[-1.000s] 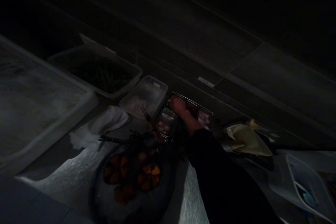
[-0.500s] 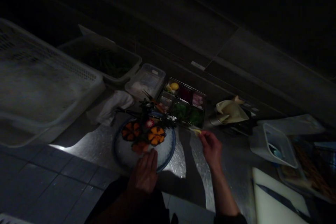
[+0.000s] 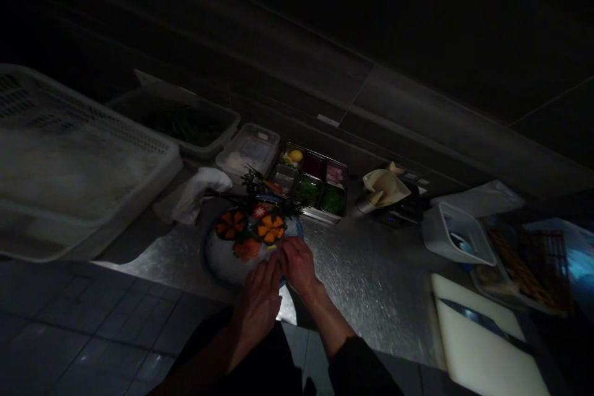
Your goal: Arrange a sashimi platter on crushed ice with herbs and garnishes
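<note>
- Plate [image 3: 205, 253]: on the metal desk [image 3: 362, 284], round, blue-rimmed, whitish inside.
- Left hand [image 3: 258, 292], right hand [image 3: 298, 263]: fingers bunched, close together at the plate's near edge; grip unclear.
- Orange flower shape [image 3: 271, 229]: dark-streaked.
- Wall label [image 3: 328, 119]: unreadable.

Looked like a commercial kitchen, dimly lit. Had a stainless-steel counter [image 3: 371, 291] running along a dark panelled wall [image 3: 301, 62], with a compartmented metal garnish tray [image 3: 325, 217] containing lemon [image 3: 296, 156], a white cutting board [image 3: 482, 356] bearing a knife [image 3: 485, 322], a perforated plastic basket [image 3: 134, 223], a tub of greens [image 3: 180, 124] and a blue-rimmed plate [image 3: 205, 257] of apparently crushed ice [image 3: 227, 263]. Showed grey floor tiles [image 3: 125, 322] below.
</note>
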Motion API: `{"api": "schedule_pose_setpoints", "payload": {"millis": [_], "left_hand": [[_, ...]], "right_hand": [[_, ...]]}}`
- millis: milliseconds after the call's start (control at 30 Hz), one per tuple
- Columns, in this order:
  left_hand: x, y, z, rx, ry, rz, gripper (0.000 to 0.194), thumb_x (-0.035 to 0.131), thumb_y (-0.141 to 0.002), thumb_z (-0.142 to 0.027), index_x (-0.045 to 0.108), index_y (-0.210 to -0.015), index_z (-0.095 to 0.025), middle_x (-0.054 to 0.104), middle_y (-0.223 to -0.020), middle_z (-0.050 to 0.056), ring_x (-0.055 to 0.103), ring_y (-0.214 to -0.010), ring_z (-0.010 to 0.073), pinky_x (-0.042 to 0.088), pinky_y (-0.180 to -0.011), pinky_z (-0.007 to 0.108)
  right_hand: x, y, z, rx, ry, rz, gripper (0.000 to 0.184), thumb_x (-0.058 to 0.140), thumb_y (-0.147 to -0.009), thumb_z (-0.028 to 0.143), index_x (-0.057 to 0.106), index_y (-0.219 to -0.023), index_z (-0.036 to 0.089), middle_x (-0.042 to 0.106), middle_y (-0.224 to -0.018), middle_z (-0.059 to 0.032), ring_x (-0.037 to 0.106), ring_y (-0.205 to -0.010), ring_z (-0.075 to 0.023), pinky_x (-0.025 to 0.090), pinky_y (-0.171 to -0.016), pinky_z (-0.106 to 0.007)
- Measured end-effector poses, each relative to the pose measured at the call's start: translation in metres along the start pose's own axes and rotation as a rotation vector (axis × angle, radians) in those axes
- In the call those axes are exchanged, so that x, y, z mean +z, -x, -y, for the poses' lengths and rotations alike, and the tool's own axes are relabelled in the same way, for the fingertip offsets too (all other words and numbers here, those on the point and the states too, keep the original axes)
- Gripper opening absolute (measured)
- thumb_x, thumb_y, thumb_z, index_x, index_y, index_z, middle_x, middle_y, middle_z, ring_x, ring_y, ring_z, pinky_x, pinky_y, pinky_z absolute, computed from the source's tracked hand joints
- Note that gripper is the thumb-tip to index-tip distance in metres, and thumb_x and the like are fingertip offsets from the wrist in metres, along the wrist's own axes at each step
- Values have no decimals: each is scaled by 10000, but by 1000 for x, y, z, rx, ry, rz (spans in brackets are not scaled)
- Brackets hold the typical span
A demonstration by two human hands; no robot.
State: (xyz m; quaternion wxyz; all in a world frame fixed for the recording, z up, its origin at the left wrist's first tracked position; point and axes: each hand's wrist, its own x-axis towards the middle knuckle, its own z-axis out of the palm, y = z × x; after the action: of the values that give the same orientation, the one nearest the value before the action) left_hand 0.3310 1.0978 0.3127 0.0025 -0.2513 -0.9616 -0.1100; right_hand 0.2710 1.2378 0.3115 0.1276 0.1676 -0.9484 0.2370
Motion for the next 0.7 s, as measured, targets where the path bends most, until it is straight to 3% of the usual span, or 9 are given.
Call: {"api": "schedule_pose_setpoints", "payload": {"millis": [100, 233, 400, 467, 533, 633, 700], "left_hand": [[5, -7, 4, -10, -3, -12, 618, 579, -832, -242, 462, -1404, -41, 392, -1507, 183, 458, -1262, 336, 418, -1013, 466], [8, -8, 2, -27, 19, -1, 636, 602, -817, -275, 475, -1395, -43, 410, -1499, 167, 480, -1239, 338, 455, -994, 464], [3, 19, 10, 0, 110, -51, 628, 581, -808, -196, 455, -1416, -100, 355, -1536, 142, 464, -1298, 336, 469, -1022, 479], [-1, 44, 33, 40, 248, -2, 614, 564, -834, -220, 442, -1434, -166, 382, -1524, 108, 447, -1334, 322, 456, -1055, 488], [-9, 75, 68, 29, 457, 154, 589, 572, -861, -368, 457, -1426, -247, 431, -1494, 81, 453, -1339, 315, 446, -1074, 490], [-23, 126, 122, -205, 814, 432, 580, 562, -857, -553, 466, -1399, -369, 485, -1461, 5, 497, -1307, 277, 458, -1071, 446], [-31, 152, 145, -378, 966, 432, 523, 446, -886, -634, 558, -1305, -341, 614, -1328, 28, 607, -1175, 272, 540, -950, 423]], "right_hand": [[6, 2, -3, 0, 15, -17, 214, 468, -925, 139, 665, -847, 162, 651, -852, -82, 564, -850, -211, 487, -792, -310], [5, 6, -1, 43, -59, -46, 220, 451, -941, 157, 670, -917, 164, 658, -910, -81, 574, -891, -204, 480, -834, -307], [-12, 20, -5, 162, -156, -103, 242, 437, -954, 191, 674, -911, 165, 667, -901, -80, 594, -899, -201, 478, -859, -317], [-25, 32, -6, 260, -186, -100, 244, 442, -951, 215, 678, -913, 167, 669, -895, -82, 608, -879, -200, 485, -832, -315], [-47, 52, -3, 356, -223, -86, 255, 448, -951, 265, 682, -919, 170, 675, -895, -86, 624, -854, -201, 494, -798, -312], [-99, 101, 14, 518, -315, -74, 290, 476, -946, 392, 684, -900, 196, 690, -887, -85, 649, -828, -209, 511, -737, -305], [-134, 150, 30, 658, -349, -62, 308, 494, -933, 479, 682, -898, 238, 698, -865, -78, 663, -803, -213, 527, -708, -304]]}}
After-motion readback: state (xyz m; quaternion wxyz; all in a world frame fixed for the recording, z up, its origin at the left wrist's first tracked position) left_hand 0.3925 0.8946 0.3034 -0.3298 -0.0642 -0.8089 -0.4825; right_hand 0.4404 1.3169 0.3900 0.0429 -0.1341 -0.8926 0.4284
